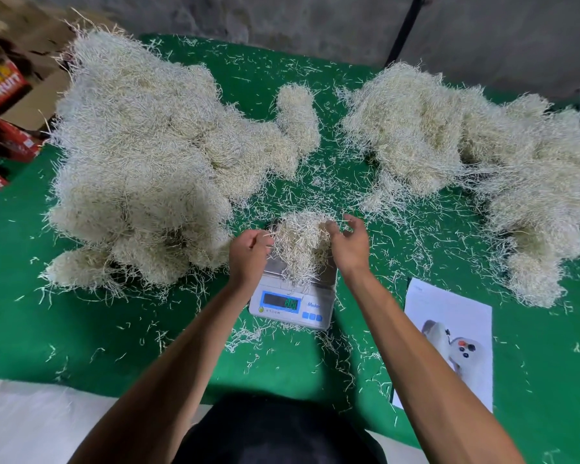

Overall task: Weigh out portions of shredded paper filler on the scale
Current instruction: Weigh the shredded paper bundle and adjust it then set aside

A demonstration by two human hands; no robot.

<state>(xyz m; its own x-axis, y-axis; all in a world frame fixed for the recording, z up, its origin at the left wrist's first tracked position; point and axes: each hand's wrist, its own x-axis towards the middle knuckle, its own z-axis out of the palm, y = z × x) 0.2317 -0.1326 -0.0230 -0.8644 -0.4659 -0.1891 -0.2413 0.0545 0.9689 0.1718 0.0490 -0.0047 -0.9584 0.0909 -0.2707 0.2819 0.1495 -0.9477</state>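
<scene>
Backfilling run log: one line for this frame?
stage: portion on scale | left hand: pinching shredded paper clump | right hand: gripping clump | display: unreadable

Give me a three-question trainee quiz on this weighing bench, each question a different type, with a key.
1. True or false: the wad sits on the scale.
2. Multiple choice: where is the printed sheet? A) on the scale; B) on the green table to the right of the scale; C) under the left heap.
3. Fill in: the left hand and right hand both touch the ____.

Key: 1 true; 2 B; 3 wad. The right heap lies apart from the scale.
</scene>
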